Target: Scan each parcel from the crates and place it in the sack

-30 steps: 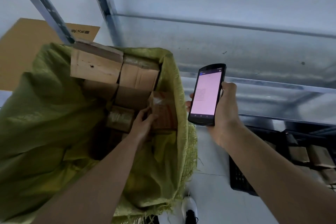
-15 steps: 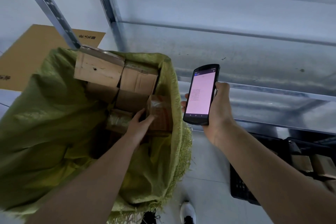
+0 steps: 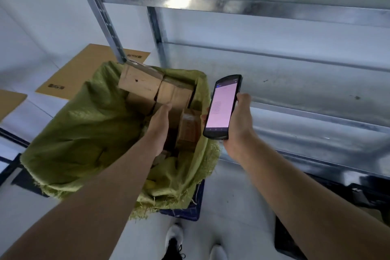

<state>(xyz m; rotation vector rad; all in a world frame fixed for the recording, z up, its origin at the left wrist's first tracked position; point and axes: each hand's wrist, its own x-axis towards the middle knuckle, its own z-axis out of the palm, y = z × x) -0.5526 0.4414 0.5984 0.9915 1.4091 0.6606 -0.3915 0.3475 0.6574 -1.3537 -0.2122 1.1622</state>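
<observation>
left hand over the sack, phone in the right

a shoe (image 3: 172, 233) stands on the floor (image 3: 232, 207). the left hand (image 3: 159, 126) reaches over the green sack (image 3: 84, 129), fingers straight and together, holding nothing. the right hand (image 3: 239, 124) grips a phone (image 3: 221, 105), its screen lit, just beside the sack's rim. brown parcels (image 3: 140, 83) lie inside the sack. behind stands a metal shelf (image 3: 274, 91).

Left hand (image 3: 160, 126) flat over sack (image 3: 84, 131) (parcels (image 3: 139, 82) inside); right hand (image 3: 238, 124) grips scanner (image 3: 221, 107).
</observation>
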